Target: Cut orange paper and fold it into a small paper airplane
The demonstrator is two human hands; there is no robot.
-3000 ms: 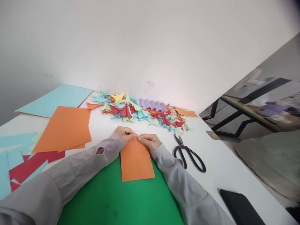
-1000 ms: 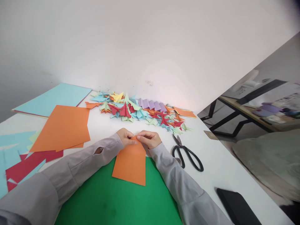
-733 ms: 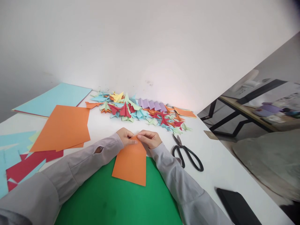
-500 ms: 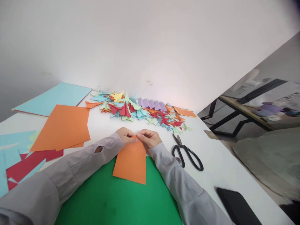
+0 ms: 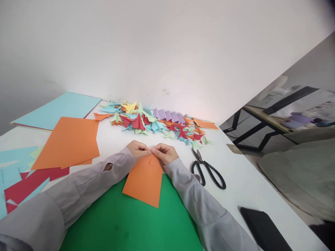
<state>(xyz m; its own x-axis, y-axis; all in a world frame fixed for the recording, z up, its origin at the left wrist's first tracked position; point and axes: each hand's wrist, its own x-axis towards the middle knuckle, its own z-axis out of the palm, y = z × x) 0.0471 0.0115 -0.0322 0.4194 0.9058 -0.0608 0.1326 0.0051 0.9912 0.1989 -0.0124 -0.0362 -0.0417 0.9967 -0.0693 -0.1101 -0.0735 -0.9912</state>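
An orange folded paper (image 5: pixel 143 180) lies half on a green mat (image 5: pixel 131 223), its far end folded toward a point. My left hand (image 5: pixel 138 150) and my right hand (image 5: pixel 163 153) meet at that far tip, fingers pinched together on the paper's folded corners. Both grey sleeves run back toward me along the paper's sides.
A heap of folded paper shapes (image 5: pixel 157 124) in several colours lies against the wall. Black scissors (image 5: pixel 206 169) rest right of my right hand. Orange sheets (image 5: pixel 68 142), a light blue sheet (image 5: pixel 57 109) and red and blue scraps (image 5: pixel 18 181) lie left. A black object (image 5: pixel 264 230) sits at the table's near right edge.
The orange paper's near end has swung slightly left and both top corners are now folded in, showing a centre seam. My hands have stayed pinched at its far tip.
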